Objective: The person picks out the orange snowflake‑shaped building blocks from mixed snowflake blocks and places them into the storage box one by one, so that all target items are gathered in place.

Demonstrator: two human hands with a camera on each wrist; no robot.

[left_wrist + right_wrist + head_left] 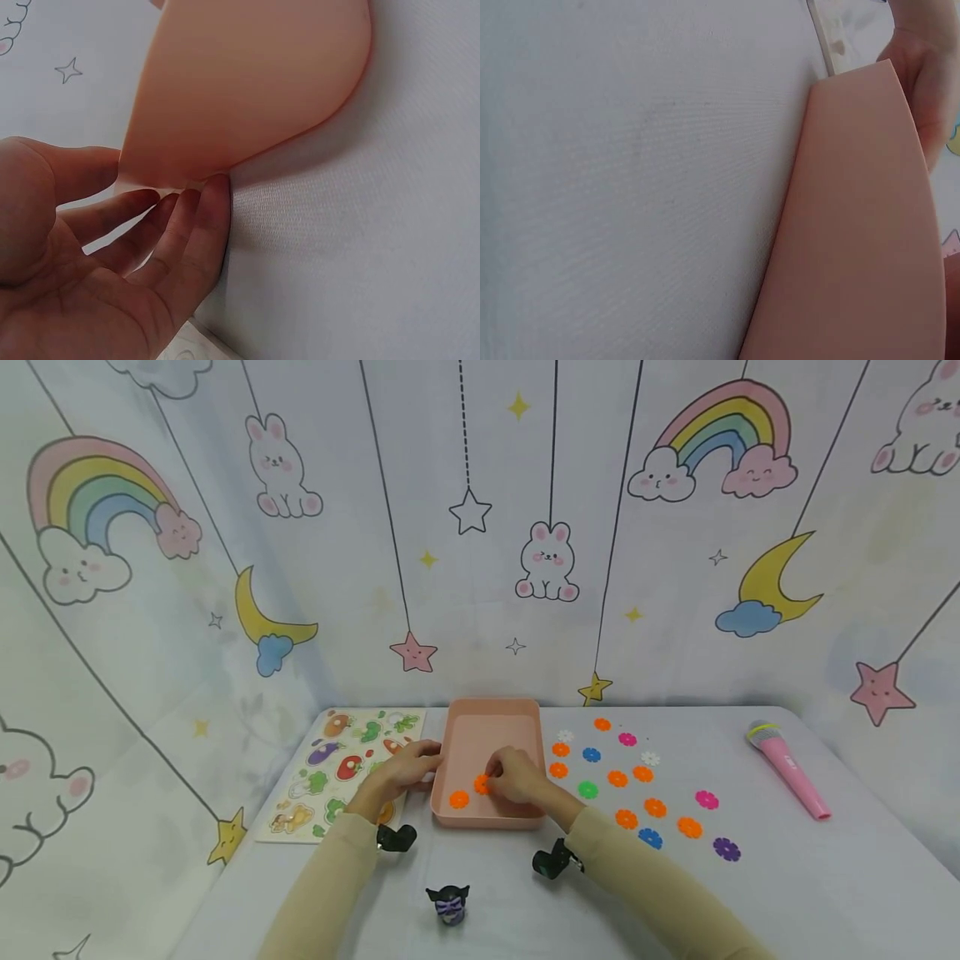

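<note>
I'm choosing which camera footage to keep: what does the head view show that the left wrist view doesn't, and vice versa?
Only the head view shows the flower-shaped pieces, the pink microphone and the small dark figurine. Only the left wrist view shows the palm side of the left hand. Both show that hand at the edge of the pink tray, plus the white tablecloth and the patterned backdrop.

Head view: bright, diffuse, cool light is recorded across the backdrop (675,652); shapes near the side edges are stretched. Soft shading is seen inside the tray (493,735), below the right hand (513,775). The 2 wrist views are dimmer and greyer. In the left, the left hand (120,277) is partly shaded, and a blurred-edged shadow is cast on the tablecloth (360,262). In the right, cloth texture is softened toward the left edge
</note>
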